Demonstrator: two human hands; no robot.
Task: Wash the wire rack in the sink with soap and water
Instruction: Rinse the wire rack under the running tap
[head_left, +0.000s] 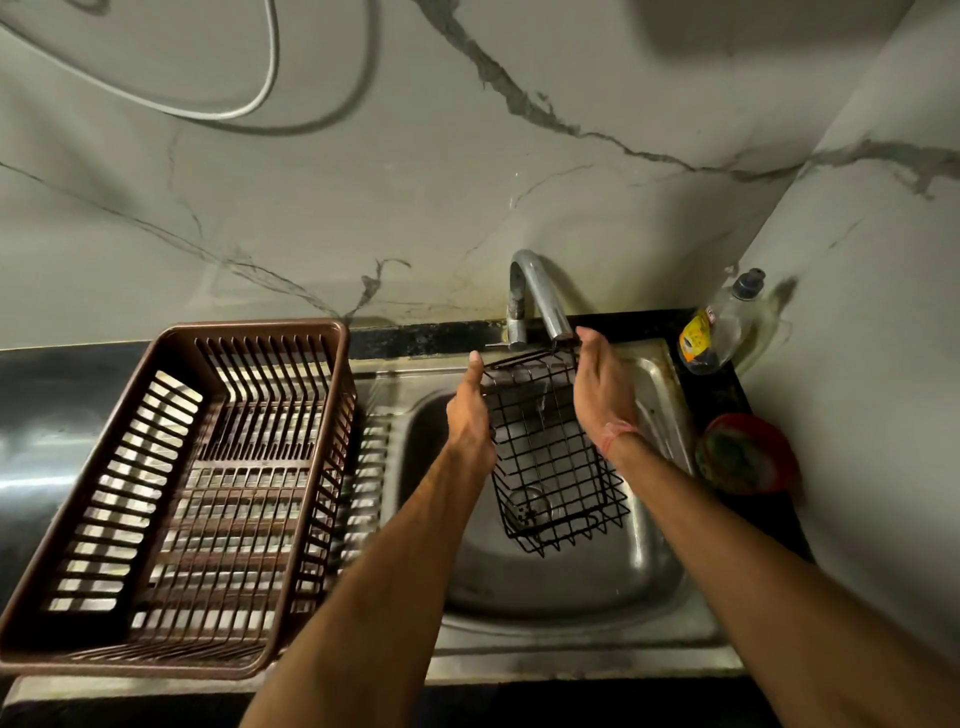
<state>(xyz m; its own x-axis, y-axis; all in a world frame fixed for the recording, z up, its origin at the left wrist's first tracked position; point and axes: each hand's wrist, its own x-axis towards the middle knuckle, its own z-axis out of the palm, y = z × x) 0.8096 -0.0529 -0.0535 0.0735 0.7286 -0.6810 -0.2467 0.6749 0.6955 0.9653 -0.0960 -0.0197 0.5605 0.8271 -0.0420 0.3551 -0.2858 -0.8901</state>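
Observation:
A black wire rack (550, 467), shaped like a small basket, is held tilted over the steel sink (639, 566), its upper end just under the tap spout (550, 306). My left hand (470, 410) grips its left edge. My right hand (602, 389) holds its right side, fingers reaching up to the spout. A thin stream of water falls through the rack's grid. The sink drain shows through the lower wires.
A brown plastic dish basket (182, 493) sits on the steel drainboard at the left. A near-empty dish soap bottle (722, 327) stands at the sink's back right corner, with a red tub holding a scrubber (748, 457) in front of it. Marble-patterned walls close the back and right.

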